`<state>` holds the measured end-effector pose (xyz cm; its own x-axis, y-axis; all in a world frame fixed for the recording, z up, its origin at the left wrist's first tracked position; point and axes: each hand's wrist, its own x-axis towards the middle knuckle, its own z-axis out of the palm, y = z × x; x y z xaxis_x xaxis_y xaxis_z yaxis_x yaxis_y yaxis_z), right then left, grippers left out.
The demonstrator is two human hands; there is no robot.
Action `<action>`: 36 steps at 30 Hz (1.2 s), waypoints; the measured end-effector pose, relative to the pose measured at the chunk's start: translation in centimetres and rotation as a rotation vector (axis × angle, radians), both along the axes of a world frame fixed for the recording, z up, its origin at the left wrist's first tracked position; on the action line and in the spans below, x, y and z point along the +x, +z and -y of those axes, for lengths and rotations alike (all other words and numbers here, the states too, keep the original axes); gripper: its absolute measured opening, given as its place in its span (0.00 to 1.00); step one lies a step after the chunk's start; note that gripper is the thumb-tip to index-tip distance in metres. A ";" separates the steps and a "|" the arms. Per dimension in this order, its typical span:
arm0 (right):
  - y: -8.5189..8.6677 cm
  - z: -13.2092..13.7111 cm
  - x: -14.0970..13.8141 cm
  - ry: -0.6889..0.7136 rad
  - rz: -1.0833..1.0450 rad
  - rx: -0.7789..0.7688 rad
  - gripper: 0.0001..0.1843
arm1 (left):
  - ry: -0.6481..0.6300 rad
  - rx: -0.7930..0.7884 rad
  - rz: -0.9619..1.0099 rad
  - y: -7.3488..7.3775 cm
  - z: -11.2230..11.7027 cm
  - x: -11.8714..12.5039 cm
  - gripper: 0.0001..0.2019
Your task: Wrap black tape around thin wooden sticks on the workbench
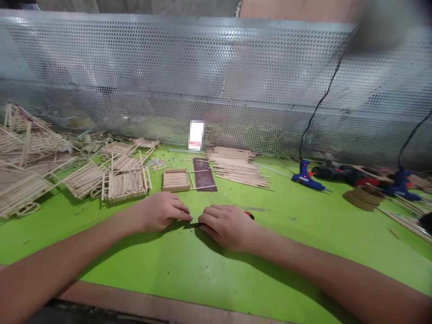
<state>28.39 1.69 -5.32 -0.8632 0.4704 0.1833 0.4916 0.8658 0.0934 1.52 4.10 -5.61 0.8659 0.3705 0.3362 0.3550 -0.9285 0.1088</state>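
My right hand (229,225) is wrapped round a cutter knife, its dark blade (193,225) pointing left just above the green tabletop (202,270). The knife's red end (249,215) shows behind the knuckles, while the rest of its handle is hidden. At the blade's tip my left hand (165,210) is closed, fingertips pressed together near the table; what they pinch is too small to make out. A tiny pale bit (191,230) lies by the blade. Beyond the hands sits a small stick-built tray (175,180), beside a dark brown strip (204,175) with thin sticks across it.
Loose wooden sticks (236,166) lie in a pile at the back. Several stick-built pieces (126,185) crowd the left. On the right are a blue glue gun (308,176) with a black cord and a brown tape roll (363,197). A perforated metal screen (168,67) closes the back.
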 end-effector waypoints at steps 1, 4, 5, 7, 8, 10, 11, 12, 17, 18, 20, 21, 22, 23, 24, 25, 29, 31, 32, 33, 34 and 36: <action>0.0 0.0 0.0 -0.001 -0.003 0.007 0.10 | -0.001 0.000 -0.002 0.0 0.0 0.0 0.13; -0.1 0.1 0.1 -0.007 -0.017 0.014 0.10 | -0.016 0.014 -0.002 0.1 0.1 0.1 0.12; -0.1 0.1 0.1 -0.007 -0.023 0.014 0.10 | -0.021 0.019 -0.005 0.1 0.2 0.1 0.13; 0.0 0.1 0.2 -0.006 -0.030 0.010 0.11 | -0.025 0.022 -0.014 0.2 0.2 0.2 0.13; 0.0 0.1 0.2 -0.003 -0.032 0.009 0.11 | -0.026 0.019 -0.020 0.3 0.2 0.2 0.14; -0.1 0.0 0.2 0.002 -0.036 0.012 0.11 | -0.026 0.010 -0.029 0.4 0.2 0.2 0.14; -0.1 0.0 0.2 0.007 -0.038 0.014 0.11 | -0.026 0.006 -0.034 0.4 0.2 0.2 0.14; -0.2 0.0 0.2 0.012 -0.041 0.017 0.11 | -0.023 0.004 -0.037 0.4 0.2 0.2 0.14; -0.3 -0.1 0.2 0.031 -0.056 0.024 0.12 | -0.021 0.005 -0.044 0.3 0.2 0.1 0.15; -0.3 0.0 0.2 0.030 -0.058 0.024 0.12 | -0.019 0.004 -0.044 0.3 0.2 0.1 0.15; -0.2 0.0 0.2 0.027 -0.060 0.021 0.12 | -0.016 0.001 -0.044 0.3 0.3 0.1 0.15; -0.2 0.0 0.2 0.026 -0.060 0.021 0.12 | -0.014 -0.002 -0.047 0.3 0.3 0.1 0.15; -0.2 0.0 0.2 0.027 -0.060 0.022 0.11 | -0.012 -0.004 -0.048 0.3 0.3 0.1 0.15; -0.2 0.0 0.2 0.028 -0.060 0.024 0.11 | -0.009 -0.006 -0.050 0.3 0.3 0.1 0.15; -0.3 0.0 0.2 0.030 -0.059 0.027 0.11 | -0.007 -0.006 -0.050 0.3 0.3 0.1 0.15; -0.3 -0.1 0.2 0.032 -0.059 0.029 0.11 | -0.007 -0.005 -0.052 0.3 0.3 0.1 0.15; -0.4 -0.1 0.2 0.040 -0.053 0.027 0.11 | -0.012 -0.015 -0.027 0.3 0.4 0.1 0.15; -0.3 -0.1 0.2 0.040 -0.050 0.026 0.11 | -0.003 -0.026 -0.009 0.3 0.4 0.1 0.16; -0.3 -0.2 0.3 0.040 -0.048 0.026 0.10 | 0.001 -0.028 -0.004 0.3 0.4 0.1 0.17; -0.3 -0.2 0.3 0.041 -0.045 0.026 0.10 | 0.004 -0.025 -0.004 0.4 0.5 0.1 0.17; -0.3 -0.2 0.3 0.041 -0.042 0.026 0.09 | 0.007 -0.019 -0.003 0.4 0.5 0.0 0.17; -0.3 -0.2 0.3 0.048 -0.029 0.031 0.08 | 0.023 -0.007 -0.001 0.4 0.7 0.1 0.16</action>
<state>28.66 1.87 -5.61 -0.8787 0.4222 0.2226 0.4525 0.8853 0.1069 1.60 3.41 -5.23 0.8573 0.3930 0.3327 0.3768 -0.9191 0.1147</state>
